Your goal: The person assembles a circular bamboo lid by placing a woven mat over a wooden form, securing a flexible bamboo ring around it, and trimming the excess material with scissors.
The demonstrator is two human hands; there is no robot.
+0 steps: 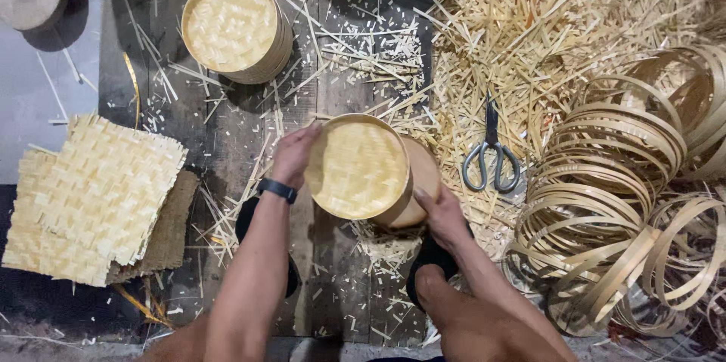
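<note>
Head view, only one. Left hand (291,152) grips the left rim of a round woven bamboo basket (357,169); fingers (306,135) curl over the upper-left edge, clamped on the rim. Black wristband (277,190) on that wrist. Right hand (442,217) presses the basket's side wall at lower right, fingers (425,199) closed against the band. The basket sits tilted between the two hands, woven bottom facing the camera, above dark wooden boards (249,128) that serve as the floor.

Beyond the left fingers: a stack of finished baskets (236,26). Well left of them: square woven mats (98,196) piled on a coarse cloth. Just right of the right fingers: scissors (492,154), lying on a heap of bamboo strips (560,22). Farther right: a pile of bent bamboo hoops (628,203). Trimmings are scattered under and around both hands. The person's foot (432,283) is just below the right wrist.

Risks, as judgement: the woven disc looks seated in the ring by friction only, so uneven squeeze from the two hands could pop it out or warp the hoop. The tilted hold means a slack grip could let it roll off onto the litter. Sharp strip ends near the fingers could splinter skin. The scissors lie near the right hand, so a blind reach could catch a blade.
</note>
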